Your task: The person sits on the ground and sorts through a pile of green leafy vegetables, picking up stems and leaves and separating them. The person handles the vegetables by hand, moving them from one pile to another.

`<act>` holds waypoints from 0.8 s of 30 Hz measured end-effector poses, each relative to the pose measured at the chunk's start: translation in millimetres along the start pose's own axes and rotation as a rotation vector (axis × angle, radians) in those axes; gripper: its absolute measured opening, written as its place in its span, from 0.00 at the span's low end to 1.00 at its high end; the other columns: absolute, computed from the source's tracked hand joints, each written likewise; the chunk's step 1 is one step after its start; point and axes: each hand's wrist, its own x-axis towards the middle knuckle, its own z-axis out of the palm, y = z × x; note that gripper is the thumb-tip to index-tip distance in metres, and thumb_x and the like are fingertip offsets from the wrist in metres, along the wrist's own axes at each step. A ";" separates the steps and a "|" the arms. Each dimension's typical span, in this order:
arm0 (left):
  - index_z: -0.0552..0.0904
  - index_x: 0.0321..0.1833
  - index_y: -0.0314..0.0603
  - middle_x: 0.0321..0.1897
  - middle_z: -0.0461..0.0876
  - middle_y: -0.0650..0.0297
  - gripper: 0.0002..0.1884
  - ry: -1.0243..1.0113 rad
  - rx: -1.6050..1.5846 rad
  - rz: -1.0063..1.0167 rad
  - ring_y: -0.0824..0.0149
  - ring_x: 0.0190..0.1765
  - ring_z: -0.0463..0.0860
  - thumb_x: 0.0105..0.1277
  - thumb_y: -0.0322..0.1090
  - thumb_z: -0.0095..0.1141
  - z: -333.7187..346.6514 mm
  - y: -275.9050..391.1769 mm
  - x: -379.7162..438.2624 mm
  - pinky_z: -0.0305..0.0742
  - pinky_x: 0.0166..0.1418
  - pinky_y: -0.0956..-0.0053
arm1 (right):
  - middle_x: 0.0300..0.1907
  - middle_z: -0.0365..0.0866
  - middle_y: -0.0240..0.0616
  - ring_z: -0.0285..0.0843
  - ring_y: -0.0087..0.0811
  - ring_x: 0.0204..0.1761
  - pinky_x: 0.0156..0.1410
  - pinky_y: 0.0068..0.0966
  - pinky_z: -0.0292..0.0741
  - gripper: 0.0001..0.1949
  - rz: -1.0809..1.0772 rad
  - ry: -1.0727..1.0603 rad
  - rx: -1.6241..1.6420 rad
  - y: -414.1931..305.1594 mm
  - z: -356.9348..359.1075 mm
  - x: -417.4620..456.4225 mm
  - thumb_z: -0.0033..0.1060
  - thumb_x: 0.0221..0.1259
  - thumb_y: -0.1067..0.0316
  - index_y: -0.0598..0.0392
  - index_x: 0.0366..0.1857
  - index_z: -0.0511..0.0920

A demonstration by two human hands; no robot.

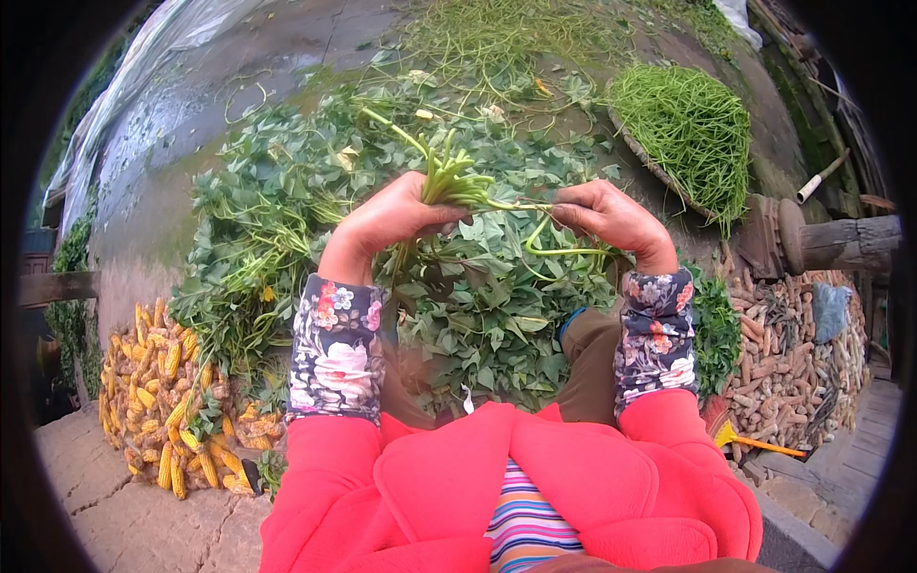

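Note:
My left hand is closed around a bundle of green leaf stalks, whose stalk ends point up and whose leaves hang below. From the bundle a thin vine runs across to my right hand, which pinches it between thumb and fingers. A pale green stem curves just under the right hand. Beneath both hands lies a broad heap of leafy green vines, reaching between my legs.
A round basket heaped with cut green stalks stands at the upper right. Stripped vines lie farther off. Yellow corn cobs are piled at the left, brownish cobs at the right, near a yellow-handled tool and a wooden post.

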 end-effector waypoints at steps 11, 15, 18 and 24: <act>0.82 0.57 0.28 0.37 0.86 0.59 0.15 0.226 -0.668 0.194 0.72 0.34 0.83 0.74 0.32 0.63 -18.9 -10.1 -16.7 0.77 0.36 0.81 | 0.30 0.82 0.26 0.72 0.17 0.31 0.37 0.20 0.70 0.13 0.008 0.648 0.253 48.1 -7.5 1.8 0.60 0.77 0.61 0.61 0.44 0.87; 0.79 0.62 0.28 0.43 0.86 0.56 0.17 0.125 -0.840 0.272 0.70 0.37 0.83 0.74 0.29 0.60 -10.7 1.3 -7.3 0.75 0.34 0.80 | 0.31 0.82 0.27 0.75 0.16 0.33 0.39 0.20 0.72 0.13 -0.051 0.538 0.246 43.1 11.0 26.4 0.59 0.78 0.61 0.62 0.43 0.85; 0.78 0.63 0.28 0.44 0.86 0.55 0.17 0.230 -0.859 0.257 0.71 0.36 0.82 0.75 0.28 0.58 1.9 15.6 -7.5 0.72 0.33 0.83 | 0.33 0.83 0.28 0.77 0.18 0.34 0.41 0.20 0.75 0.13 -0.026 0.564 0.290 36.4 16.6 34.6 0.60 0.77 0.61 0.63 0.44 0.84; 0.77 0.64 0.26 0.38 0.84 0.59 0.18 0.157 -0.810 0.243 0.73 0.32 0.78 0.75 0.29 0.57 -1.9 8.9 -7.5 0.71 0.33 0.83 | 0.30 0.85 0.31 0.79 0.19 0.32 0.38 0.23 0.77 0.13 -0.105 0.596 0.387 22.6 31.6 47.4 0.62 0.76 0.61 0.64 0.41 0.84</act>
